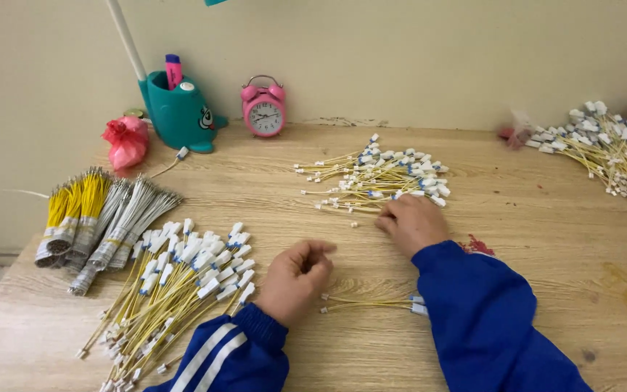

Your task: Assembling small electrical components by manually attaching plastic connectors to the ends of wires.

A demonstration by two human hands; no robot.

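Nearest the camera, two blue sleeves enter from the bottom edge, the left one striped white, both cut off by the frame. The left hand point(295, 279) rests on the wooden counter point(531, 239) with fingers curled loosely inward; whether anything is pinched inside cannot be made out. Just right of it lies a small bunch of yellow wires point(371, 303), its far end tucked behind the right sleeve. To the left spreads a large fan of yellow wires with white connectors point(183, 287), running off the bottom edge. Beside that lie banded bundles of yellow and grey wires point(99, 218). The right hand point(411, 221) lies palm down, fingers bent onto the near edge of the middle pile of wires point(375, 174), its fingertips hidden. Farther back stand a pink alarm clock point(264, 107), a teal pen holder point(179, 112) and a pink bag point(126, 139); another wire pile point(604, 145) at far right is blurred.
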